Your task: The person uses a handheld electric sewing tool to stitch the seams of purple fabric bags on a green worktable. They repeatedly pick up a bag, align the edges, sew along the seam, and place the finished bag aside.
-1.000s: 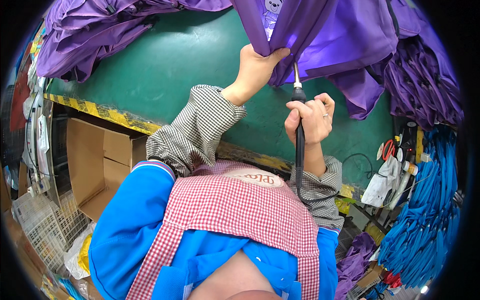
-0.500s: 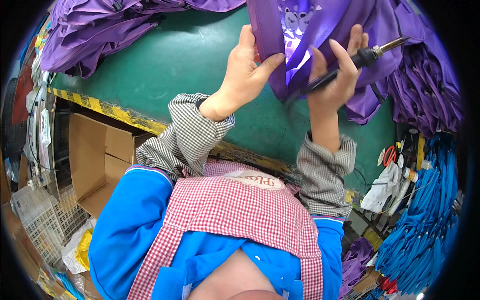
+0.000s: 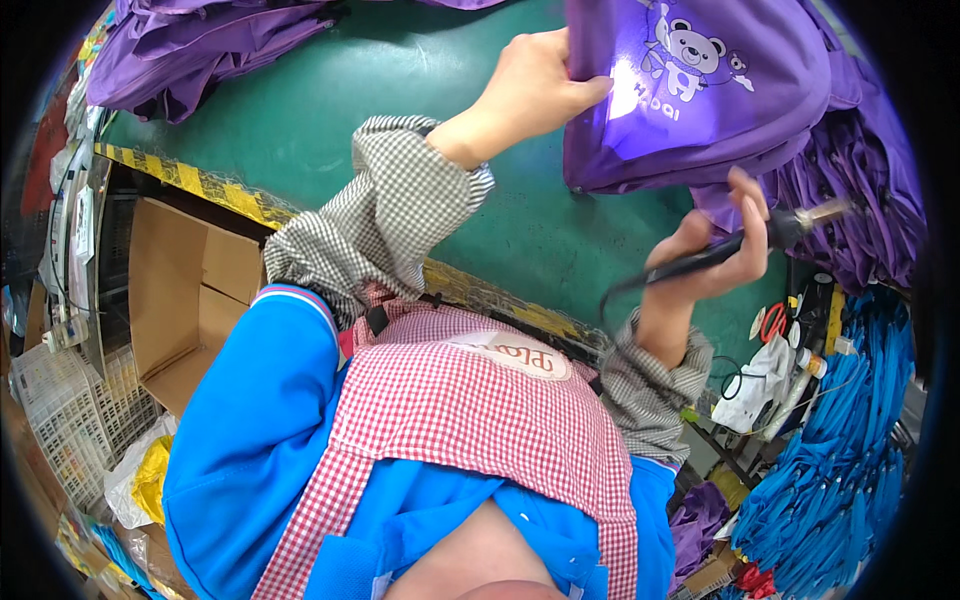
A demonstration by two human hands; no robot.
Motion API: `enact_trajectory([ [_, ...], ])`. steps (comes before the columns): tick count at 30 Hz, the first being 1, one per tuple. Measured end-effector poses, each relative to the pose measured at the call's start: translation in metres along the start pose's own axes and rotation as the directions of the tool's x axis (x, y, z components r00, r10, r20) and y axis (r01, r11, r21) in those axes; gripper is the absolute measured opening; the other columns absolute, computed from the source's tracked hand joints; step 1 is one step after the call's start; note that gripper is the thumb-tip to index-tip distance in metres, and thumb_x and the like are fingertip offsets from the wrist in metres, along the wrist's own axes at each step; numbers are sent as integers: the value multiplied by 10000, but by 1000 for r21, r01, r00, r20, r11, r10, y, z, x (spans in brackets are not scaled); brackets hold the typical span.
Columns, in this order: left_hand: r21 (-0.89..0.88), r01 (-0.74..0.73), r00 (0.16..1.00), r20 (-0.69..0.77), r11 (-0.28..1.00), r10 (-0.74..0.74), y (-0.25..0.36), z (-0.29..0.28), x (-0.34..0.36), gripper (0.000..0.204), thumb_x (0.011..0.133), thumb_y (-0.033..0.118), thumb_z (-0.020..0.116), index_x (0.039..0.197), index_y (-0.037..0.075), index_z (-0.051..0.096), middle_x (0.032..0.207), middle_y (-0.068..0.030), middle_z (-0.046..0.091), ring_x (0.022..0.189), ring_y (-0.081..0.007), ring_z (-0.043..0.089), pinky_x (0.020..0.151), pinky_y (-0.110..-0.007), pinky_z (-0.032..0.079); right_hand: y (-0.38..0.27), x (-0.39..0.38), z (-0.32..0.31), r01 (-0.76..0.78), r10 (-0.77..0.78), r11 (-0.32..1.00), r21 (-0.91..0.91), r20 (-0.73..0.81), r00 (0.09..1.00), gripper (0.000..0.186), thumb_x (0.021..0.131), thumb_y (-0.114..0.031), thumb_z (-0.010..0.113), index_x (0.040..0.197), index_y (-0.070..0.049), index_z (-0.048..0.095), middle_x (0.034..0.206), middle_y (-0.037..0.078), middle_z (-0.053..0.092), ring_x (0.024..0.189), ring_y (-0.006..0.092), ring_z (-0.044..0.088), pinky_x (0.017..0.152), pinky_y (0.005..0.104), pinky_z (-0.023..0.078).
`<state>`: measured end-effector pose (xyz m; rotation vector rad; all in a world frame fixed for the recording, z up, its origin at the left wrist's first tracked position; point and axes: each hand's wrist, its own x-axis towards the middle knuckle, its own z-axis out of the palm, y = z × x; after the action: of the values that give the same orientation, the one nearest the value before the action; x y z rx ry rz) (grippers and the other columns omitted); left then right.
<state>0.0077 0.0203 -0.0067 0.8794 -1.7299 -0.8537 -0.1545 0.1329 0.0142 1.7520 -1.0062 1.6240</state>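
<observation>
A purple bag (image 3: 735,130) with a white bear print is held up over the far right of the green table (image 3: 400,100). My left hand (image 3: 535,88) pinches its left edge, with the thumb on the printed side; the other fingers are partly hidden behind the fabric. Bright light falls on the panel beside that thumb. Below the bag, apart from it, my right hand (image 3: 715,250) holds a soldering iron (image 3: 786,230). The iron has a black handle, a trailing cord and a metal barrel pointing right, its tip blurred.
Purple bags lie in a pile (image 3: 200,50) at the far left, and more purple fabric (image 3: 875,200) at the right. An open cardboard box (image 3: 165,300) stands left of the table. Red-handled scissors (image 3: 774,320) and blue straps (image 3: 840,450) are at the right.
The bag has turned so its bear print shows flat. My left hand has shifted right with its edge. My right hand, with the iron, has drawn away from the bag, down and right.
</observation>
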Motion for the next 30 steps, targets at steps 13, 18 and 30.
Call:
enact_trajectory([
  [13,-153,100,992,93,983,-87,4,15,6,237,765,176,703,938,23,650,707,-81,676,593,-141,626,572,-289,497,-40,-42,-11,-97,72,994,54,349,934,94,783,-125,567,798,-89,652,597,16,476,528,170,464,730,370,435],
  [18,-112,66,996,59,992,-60,1,18,9,226,772,158,690,946,20,653,705,-69,674,596,-113,612,573,-276,493,-40,-36,0,-119,99,992,30,376,921,66,759,-107,588,793,-88,641,606,14,489,540,170,486,758,372,432],
  [30,-420,150,984,150,895,-94,18,14,5,258,832,-18,578,1090,-20,590,916,-55,671,799,-75,595,701,-239,495,-42,-39,-9,-97,79,995,28,377,923,89,777,-132,581,793,-84,653,609,13,477,528,163,468,768,380,442],
])
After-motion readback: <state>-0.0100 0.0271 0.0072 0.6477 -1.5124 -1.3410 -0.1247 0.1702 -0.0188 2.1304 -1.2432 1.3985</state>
